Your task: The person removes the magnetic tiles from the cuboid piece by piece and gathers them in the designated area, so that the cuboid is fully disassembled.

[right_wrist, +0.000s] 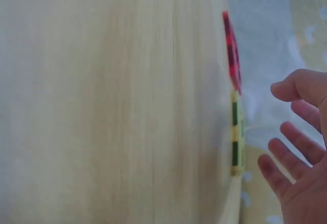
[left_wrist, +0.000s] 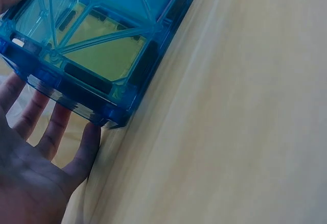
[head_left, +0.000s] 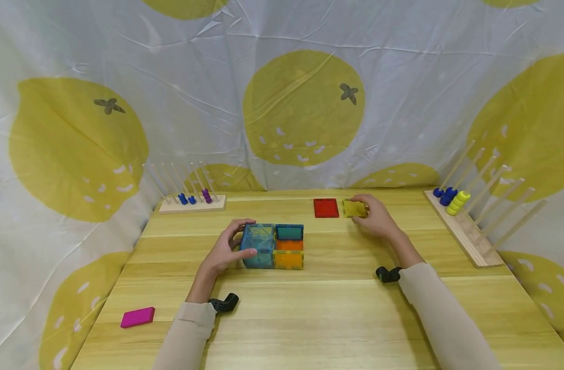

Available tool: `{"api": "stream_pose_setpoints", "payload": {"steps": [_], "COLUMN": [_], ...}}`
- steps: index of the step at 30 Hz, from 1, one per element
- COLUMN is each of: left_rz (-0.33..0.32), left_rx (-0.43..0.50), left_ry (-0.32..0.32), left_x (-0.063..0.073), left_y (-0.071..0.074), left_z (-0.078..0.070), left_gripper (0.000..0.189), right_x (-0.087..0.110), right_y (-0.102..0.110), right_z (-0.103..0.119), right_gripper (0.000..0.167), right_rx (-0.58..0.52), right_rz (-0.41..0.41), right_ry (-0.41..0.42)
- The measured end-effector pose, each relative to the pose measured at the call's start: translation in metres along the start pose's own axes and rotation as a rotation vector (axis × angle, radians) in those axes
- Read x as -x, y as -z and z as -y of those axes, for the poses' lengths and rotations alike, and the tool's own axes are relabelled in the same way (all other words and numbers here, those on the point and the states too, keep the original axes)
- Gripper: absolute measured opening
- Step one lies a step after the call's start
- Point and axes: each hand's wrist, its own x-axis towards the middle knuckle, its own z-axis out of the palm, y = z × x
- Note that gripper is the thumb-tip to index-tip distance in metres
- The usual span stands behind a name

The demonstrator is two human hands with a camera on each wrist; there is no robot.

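Observation:
My left hand (head_left: 224,250) holds the left side of a small structure of magnetic tiles, with the thumb at the front and fingers behind. The held part is a translucent blue tile cube (head_left: 258,246), whose crossed bracing shows in the left wrist view. Joined to its right is an open-topped compartment with an orange front tile (head_left: 288,260) and a teal back tile (head_left: 289,232). My right hand (head_left: 375,218) hovers around the right side of a flat yellow magnetic tile (head_left: 353,208); in the right wrist view its fingers (right_wrist: 278,175) are spread, apart from that tile.
A red magnetic tile (head_left: 325,208) lies just left of the yellow one. Wooden peg stands with beads are at the back left (head_left: 194,204) and along the right edge (head_left: 467,231). A magenta block (head_left: 137,317) lies at the front left. Lemon-print cloth (head_left: 305,108) hangs behind the table.

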Motion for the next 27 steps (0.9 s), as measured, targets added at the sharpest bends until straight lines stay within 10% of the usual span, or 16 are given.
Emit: {"api": "stream_pose_setpoints", "payload": {"steps": [27], "left_rz": [-0.019], "left_rx": [-0.319], "left_ry": [0.007], "left_x": [-0.006], "left_y": [-0.004], "left_z": [-0.019], "left_gripper": [0.069], "right_x": [0.057], "right_y": [-0.062], "right_z": [0.097], "right_gripper": [0.040], "right_rx": [-0.365], "right_rz": [0.163], "right_ry": [0.201]}}
